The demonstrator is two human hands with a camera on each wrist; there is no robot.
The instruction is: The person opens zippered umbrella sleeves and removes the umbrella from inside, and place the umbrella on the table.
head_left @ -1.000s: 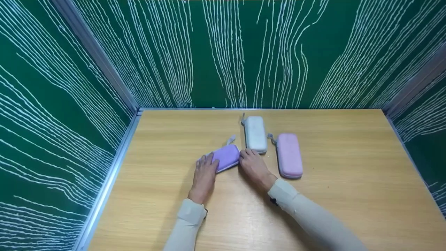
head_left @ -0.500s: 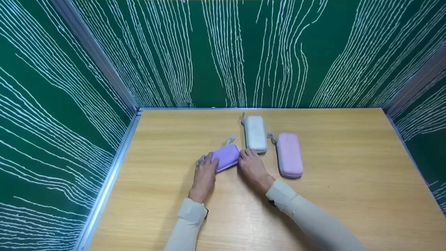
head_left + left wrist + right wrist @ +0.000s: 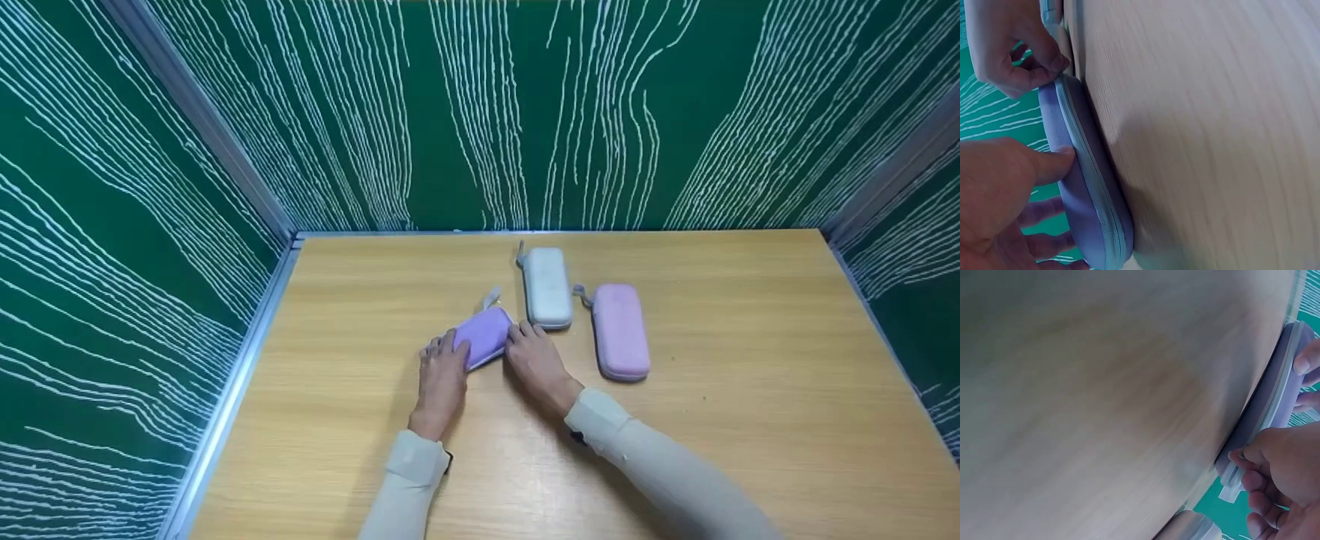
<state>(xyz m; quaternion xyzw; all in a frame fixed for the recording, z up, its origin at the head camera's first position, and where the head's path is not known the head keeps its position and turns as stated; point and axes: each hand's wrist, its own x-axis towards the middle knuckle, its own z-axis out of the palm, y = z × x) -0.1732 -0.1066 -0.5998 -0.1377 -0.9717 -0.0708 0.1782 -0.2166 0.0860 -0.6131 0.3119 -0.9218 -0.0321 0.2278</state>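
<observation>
A purple zip case [image 3: 484, 334] lies slantwise on the table. My left hand [image 3: 441, 382] holds its left part, with the thumb on the near side and the other fingers over the far side in the left wrist view. My right hand [image 3: 536, 364] is at the right end, where its thumb and forefinger pinch the zipper [image 3: 1086, 152] at the corner. The fingertips hide the zipper pull itself. The zipper's pale band runs along the side and looks closed where it shows. A grey strap [image 3: 491, 298] sticks out from the case's far side.
Beyond my right hand lies a pale grey case [image 3: 547, 289] with its own strap. To its right rests a pink case [image 3: 622, 334]. The wooden table [image 3: 360, 300] is bounded by green walls [image 3: 465, 112] with white wavy lines and metal frame edges.
My right hand has shifted slightly left along the purple case's end. The case has turned a little, its right end tilting farther from me. The grey and pink cases stay in place.
</observation>
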